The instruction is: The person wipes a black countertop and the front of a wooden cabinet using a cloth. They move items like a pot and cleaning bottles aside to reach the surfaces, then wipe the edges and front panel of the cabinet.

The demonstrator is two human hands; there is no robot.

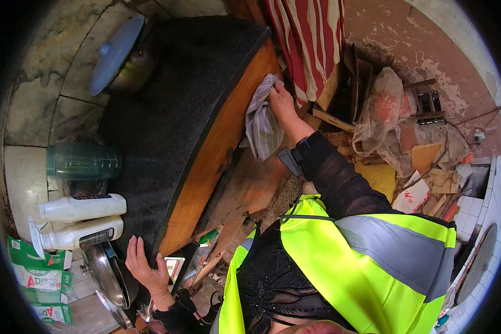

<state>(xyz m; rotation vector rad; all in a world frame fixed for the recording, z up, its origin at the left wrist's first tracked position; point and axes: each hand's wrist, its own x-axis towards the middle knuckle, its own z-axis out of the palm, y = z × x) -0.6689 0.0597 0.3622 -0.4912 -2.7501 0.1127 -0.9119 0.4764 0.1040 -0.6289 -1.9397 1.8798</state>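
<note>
A grey-and-white striped cloth [262,121] is bunched in my right hand [283,102]. I hold it against the wooden front edge [219,144] of a black-topped counter, close to its far corner. Part of the cloth hangs below my fingers. My left hand [146,265] rests at the near end of the black countertop [163,112], fingers spread and thumb along the edge, with nothing in it. Beside that hand stand a metal pot with a lid [106,273] and a white spray bottle [81,234].
On the counter are another white bottle [83,207], a green translucent container [83,161] and a pot with a blue lid [119,54]. Green-and-white packets [41,277] lie at lower left. A red-striped curtain [307,46] hangs beyond my right hand. Plastic bags [384,108] and wood scraps [426,156] are heaped at right.
</note>
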